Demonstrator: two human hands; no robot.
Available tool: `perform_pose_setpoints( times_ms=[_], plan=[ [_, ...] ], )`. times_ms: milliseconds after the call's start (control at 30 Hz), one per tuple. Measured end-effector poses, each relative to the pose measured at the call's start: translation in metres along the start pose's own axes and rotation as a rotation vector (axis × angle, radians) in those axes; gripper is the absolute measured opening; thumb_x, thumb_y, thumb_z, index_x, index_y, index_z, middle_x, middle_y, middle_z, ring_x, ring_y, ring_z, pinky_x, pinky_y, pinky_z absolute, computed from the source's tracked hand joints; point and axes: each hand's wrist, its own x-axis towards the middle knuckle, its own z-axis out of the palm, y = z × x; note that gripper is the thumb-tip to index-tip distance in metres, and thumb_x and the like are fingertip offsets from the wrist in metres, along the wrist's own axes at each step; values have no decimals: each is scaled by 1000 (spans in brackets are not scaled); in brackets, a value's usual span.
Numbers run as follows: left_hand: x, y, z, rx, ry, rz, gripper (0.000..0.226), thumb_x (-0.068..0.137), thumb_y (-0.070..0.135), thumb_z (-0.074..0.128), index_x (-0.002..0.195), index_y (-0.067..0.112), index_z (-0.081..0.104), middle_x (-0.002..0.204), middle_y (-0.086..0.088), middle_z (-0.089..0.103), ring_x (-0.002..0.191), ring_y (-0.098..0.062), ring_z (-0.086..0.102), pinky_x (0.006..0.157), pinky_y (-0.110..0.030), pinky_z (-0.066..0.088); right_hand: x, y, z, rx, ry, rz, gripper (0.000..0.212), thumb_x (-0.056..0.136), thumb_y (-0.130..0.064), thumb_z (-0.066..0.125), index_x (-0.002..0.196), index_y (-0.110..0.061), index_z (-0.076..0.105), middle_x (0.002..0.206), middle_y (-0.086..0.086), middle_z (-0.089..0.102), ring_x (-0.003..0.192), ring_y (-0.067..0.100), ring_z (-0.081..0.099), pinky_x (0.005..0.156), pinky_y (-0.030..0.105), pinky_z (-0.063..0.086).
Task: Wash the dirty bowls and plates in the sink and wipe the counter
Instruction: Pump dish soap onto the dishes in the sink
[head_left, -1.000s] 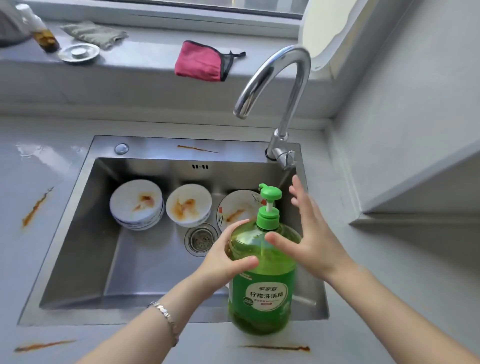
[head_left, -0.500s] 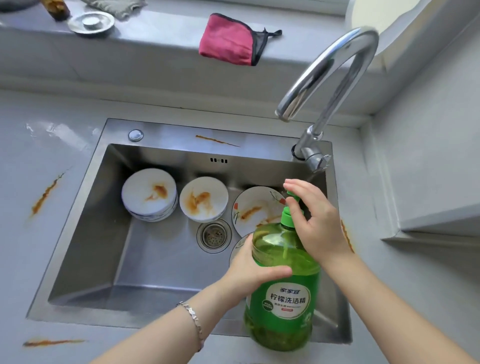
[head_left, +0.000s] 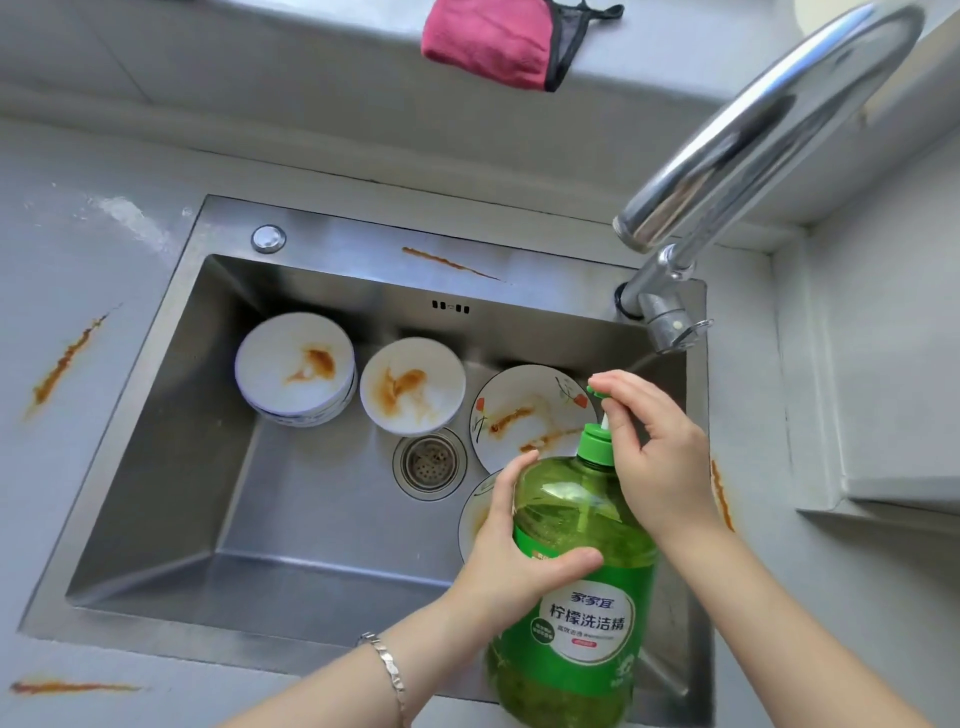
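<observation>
Steadying the soap bottle (head_left: 576, 618) at the sink's (head_left: 332, 239) near rim.
Wrapping the left hand (head_left: 514, 566) round its shoulder, curling the right hand (head_left: 657, 457) over the pump (head_left: 596, 444); beyond, leaving stained bowls (head_left: 296, 364) and plates (head_left: 524, 415) lying inside.

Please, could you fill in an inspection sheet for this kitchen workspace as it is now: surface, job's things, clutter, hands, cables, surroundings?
Surface: grey counter has orange-brown streaks to the left, front-left and right of the sink, and one more on the sink's back rim.
Job's things: stack of bowls, single bowl and flowered plate lie stained in the sink; second plate is partly hidden behind the left hand.
Clutter: pink cloth on the ledge behind the sink.
Hands: left hand grips the detergent bottle; right hand curls around its pump.
Cables: nothing seen.
Surroundings: faucet, no running water seen.
</observation>
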Motion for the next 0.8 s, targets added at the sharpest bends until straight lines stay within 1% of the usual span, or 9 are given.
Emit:
perform_pose_setpoints(
  times_ms=[67, 133, 200, 267, 400, 533, 567, 700, 800],
  plan=[
    [2, 0, 0, 8, -1, -5, 83, 53, 43, 80, 118, 63, 31, 126, 20, 50, 113, 2, 53, 100, -25, 44, 0, 0, 1, -3, 3, 11, 23, 87, -5, 52, 102, -6, 70, 105, -5, 62, 103, -6, 51, 93, 0, 32],
    [3, 1, 0, 15, 3, -10, 83, 52, 45, 79, 118, 62, 30, 125, 22, 49, 112, 6, 52, 97, -17, 43, 1, 0, 1, -15, -4, 19, 23, 86, -5, 53, 101, -6, 70, 105, -6, 62, 103, -7, 50, 92, -2, 31],
    [3, 2, 1, 10, 9, -28, 85, 51, 46, 77, 121, 57, 30, 122, 25, 48, 108, 11, 52, 88, -7, 42, 0, -1, 1, -18, -27, 34, 22, 86, -4, 54, 100, -7, 71, 104, -8, 62, 102, -9, 49, 91, -3, 31],
    [4, 4, 0, 11, 4, -43, 85, 52, 46, 77, 123, 54, 30, 122, 23, 49, 106, 12, 53, 84, -5, 42, -1, -1, 1, -20, -42, 55, 22, 86, -1, 56, 100, -8, 71, 103, -9, 62, 102, -11, 48, 90, -5, 30],
    [6, 4, -1, 1, -1, -61, 83, 59, 38, 80, 123, 54, 29, 123, 19, 51, 107, 5, 56, 88, -12, 45, 1, -1, 2, -9, -73, 97, 23, 88, 3, 56, 103, -7, 71, 105, -9, 60, 103, -13, 45, 87, -7, 28],
    [5, 5, 0, 22, 17, -41, 83, 52, 47, 79, 119, 60, 31, 127, 15, 51, 112, -2, 55, 100, -28, 45, 1, -4, 1, 13, -92, 102, 24, 90, 1, 54, 108, -6, 68, 110, -9, 59, 106, -12, 45, 89, -6, 29],
    [5, 6, 0, 25, 16, -32, 83, 51, 47, 79, 118, 60, 32, 127, 16, 50, 112, -1, 55, 101, -29, 45, 3, -6, 0, 16, -87, 106, 25, 90, 1, 54, 109, -6, 68, 111, -8, 59, 107, -11, 45, 90, -5, 29],
    [-4, 27, -7, 50, -28, 4, 83, 51, 45, 77, 121, 54, 35, 121, 24, 51, 105, 9, 55, 92, -15, 45, 10, -23, -11, 30, 12, 104, 26, 88, 1, 56, 110, -5, 67, 111, -7, 59, 106, -8, 47, 91, -4, 30],
    [-25, 45, -22, 80, -73, 29, 80, 63, 27, 82, 124, 51, 35, 115, 32, 49, 99, 18, 53, 81, -4, 44, -1, -44, -25, 61, 62, 95, 26, 88, 0, 58, 111, -6, 67, 109, -9, 59, 104, -8, 48, 89, -4, 31]
  ],
)
